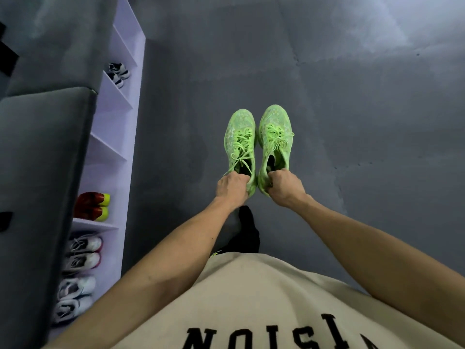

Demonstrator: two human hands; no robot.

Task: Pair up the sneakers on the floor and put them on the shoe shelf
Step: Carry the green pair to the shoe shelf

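Green sneakers (258,147), already paired side by side, hang over the grey floor (352,122): the left hand (232,186) grips one heel, the right hand (284,187) the other. Four pairs already fill shoe shelf (113,147) compartments at left; the middle compartments look free. I judge only placing remains, across open floor.

We're looking at what reads as a home entryway or a shoe-storage corner: a tall white shoe shelf (118,137) runs along the left, its cubbies holding pairs of sneakers, red-and-yellow ones (91,206), white ones (83,253) and a dark-and-white pair (118,74) further off. Beside it sits a grey upholstered bench (37,185), and underfoot there's a bare grey floor (352,109).
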